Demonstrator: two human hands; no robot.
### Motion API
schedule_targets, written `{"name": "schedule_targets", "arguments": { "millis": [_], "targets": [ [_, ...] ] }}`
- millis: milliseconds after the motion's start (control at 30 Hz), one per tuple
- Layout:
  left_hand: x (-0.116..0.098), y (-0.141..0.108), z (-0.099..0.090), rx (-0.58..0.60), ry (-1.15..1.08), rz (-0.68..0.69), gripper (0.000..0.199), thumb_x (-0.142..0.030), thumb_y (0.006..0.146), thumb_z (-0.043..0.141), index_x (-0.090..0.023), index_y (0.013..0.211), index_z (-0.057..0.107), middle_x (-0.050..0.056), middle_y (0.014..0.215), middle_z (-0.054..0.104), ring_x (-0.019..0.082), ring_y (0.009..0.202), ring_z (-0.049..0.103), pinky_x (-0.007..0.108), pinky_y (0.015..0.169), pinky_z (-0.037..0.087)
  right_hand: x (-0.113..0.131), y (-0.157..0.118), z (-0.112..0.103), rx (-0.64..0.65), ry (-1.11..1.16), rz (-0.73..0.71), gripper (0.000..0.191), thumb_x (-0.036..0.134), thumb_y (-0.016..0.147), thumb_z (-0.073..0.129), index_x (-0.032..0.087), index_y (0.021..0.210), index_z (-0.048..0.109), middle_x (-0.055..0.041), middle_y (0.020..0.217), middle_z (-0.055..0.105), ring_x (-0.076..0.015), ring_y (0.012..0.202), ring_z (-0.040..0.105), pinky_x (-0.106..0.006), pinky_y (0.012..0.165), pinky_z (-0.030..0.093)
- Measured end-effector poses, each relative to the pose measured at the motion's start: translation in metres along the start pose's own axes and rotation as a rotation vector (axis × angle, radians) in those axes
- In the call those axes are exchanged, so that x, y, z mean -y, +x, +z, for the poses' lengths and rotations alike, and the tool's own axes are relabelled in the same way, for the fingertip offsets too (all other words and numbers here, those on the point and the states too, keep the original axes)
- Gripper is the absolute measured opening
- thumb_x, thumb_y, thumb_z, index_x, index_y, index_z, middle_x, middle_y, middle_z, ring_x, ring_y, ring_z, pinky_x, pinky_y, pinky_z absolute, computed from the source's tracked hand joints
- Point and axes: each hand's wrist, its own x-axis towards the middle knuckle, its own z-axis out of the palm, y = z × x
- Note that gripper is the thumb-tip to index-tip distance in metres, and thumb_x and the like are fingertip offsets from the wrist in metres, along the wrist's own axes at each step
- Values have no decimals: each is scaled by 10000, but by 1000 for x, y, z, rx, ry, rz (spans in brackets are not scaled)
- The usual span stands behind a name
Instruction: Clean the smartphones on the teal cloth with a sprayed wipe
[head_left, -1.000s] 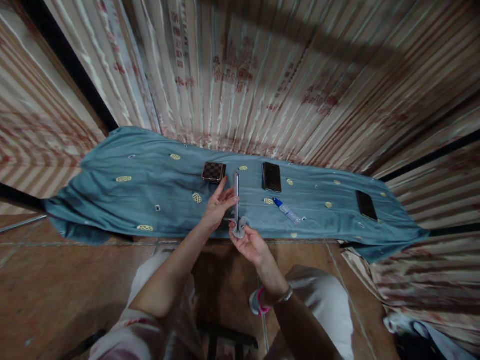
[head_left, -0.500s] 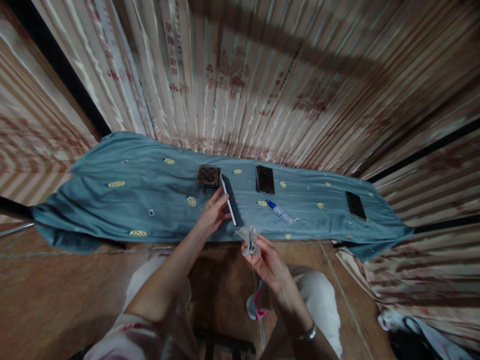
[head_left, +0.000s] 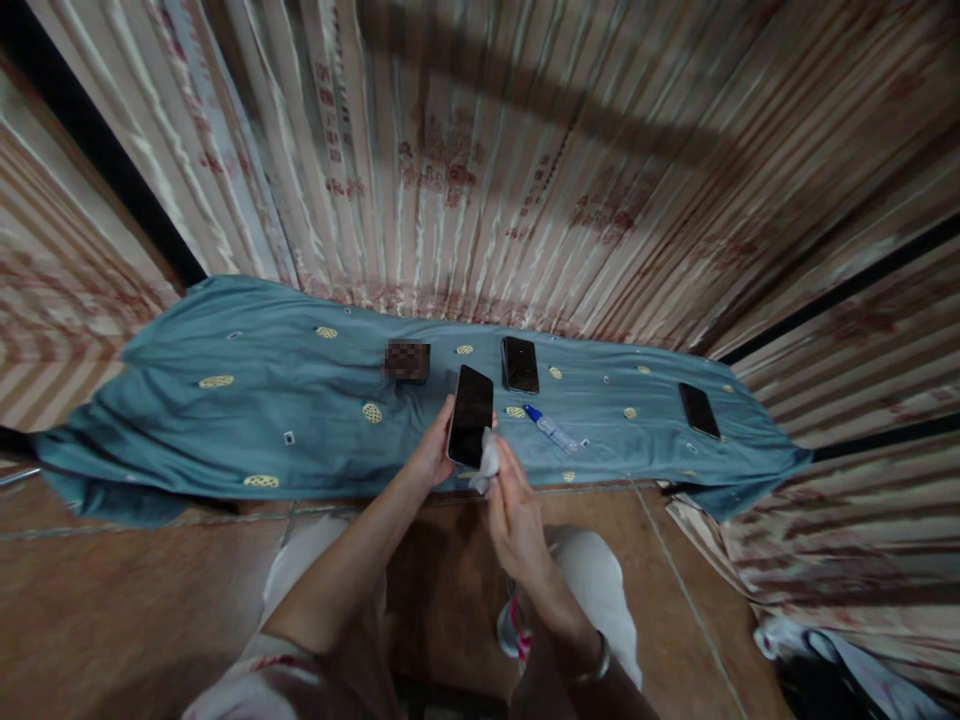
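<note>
We log a teal-covered surface [head_left: 180, 430], yellow prints, running 9 to 3 o'clock; striped curtain [head_left: 450, 250] at 12, tiled floor [head_left: 150, 580] at 6. Held phone [head_left: 472, 400] is over the surface's near half, left hand [head_left: 433, 447] grip clamped on it. Right hand [head_left: 514, 510] grip pinches a grey wipe [head_left: 490, 462] at its 5 o'clock corner. From it we mark brown case [head_left: 409, 362] at 10, dark phone [head_left: 521, 365] between 1 and 2, blue-capped tube [head_left: 553, 432] at 3, another phone [head_left: 699, 410] farther along 3.

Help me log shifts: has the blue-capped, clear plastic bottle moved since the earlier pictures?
No: the bottle still lies right of the same yellow oval print on teal cloth.
</note>
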Motion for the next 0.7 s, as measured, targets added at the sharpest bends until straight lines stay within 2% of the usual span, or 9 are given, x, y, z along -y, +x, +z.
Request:
{"name": "schedule_targets", "arguments": {
  "millis": [67,133,233,333,467,567,633,700],
  "targets": [
    [3,-1,3,-27,3,-38,576,-515,926,348,-72,1140,648,151,936,733,216,824,708,306,771,555,1,2,7,115,-132,-152,486,194,962,321,215,1446,358,-68,1500,377,-209,1412,290,-460,1157,288],
    [5,-2,4,-54,1,-65,571,-518,917,373,-68,1126,656,149,917,736,221,810,709,300,758,555,-1,7,13,139,-212,-221,505,181,967,300,226,1471,301,-68,1518,345,-207,1429,249,-468,1158,289],
    [8,-2,5,-87,-22,-78,522,-481,916,415,-73,1139,652,133,914,741,222,828,709,297,782,546,-8,22,15,130,-279,-248,526,200,975,287,216,1496,219,-84,1540,294,-221,1438,222,-495,1162,267],
    [11,0,3,-113,-37,-4,436,-400,928,438,-107,1188,632,102,966,742,211,911,697,297,867,517,-17,44,12,137,-320,-243,520,240,983,271,207,1498,210,-86,1543,286,-224,1438,220,-504,1159,260],
    [15,3,-1,-57,-34,44,422,-379,932,435,-163,1258,594,77,1076,721,215,1047,653,326,967,465,-27,78,11,114,-348,-235,509,295,989,239,156,1478,276,-112,1520,331,-214,1437,220,-479,1162,251],
    [15,1,-3,-15,-9,59,429,-383,922,459,-156,1262,588,83,1103,711,223,1057,646,334,962,469,-36,100,12,85,-319,-211,519,343,986,229,119,1436,359,-131,1488,382,-224,1432,231,-470,1159,250],
    [15,-1,-4,-25,20,65,417,-375,925,456,-133,1230,606,93,1062,722,222,995,669,333,915,499,-44,112,12,52,-265,-177,528,380,979,235,107,1386,432,-145,1432,453,-237,1398,303,-461,1144,271],
    [14,-2,-4,-49,50,50,403,-365,935,435,-109,1178,630,104,987,736,215,893,695,331,840,535,-54,122,12,17,-181,-111,532,438,960,263,114,1283,535,-158,1323,552,-257,1292,450,-448,1089,341]
  ]
}}
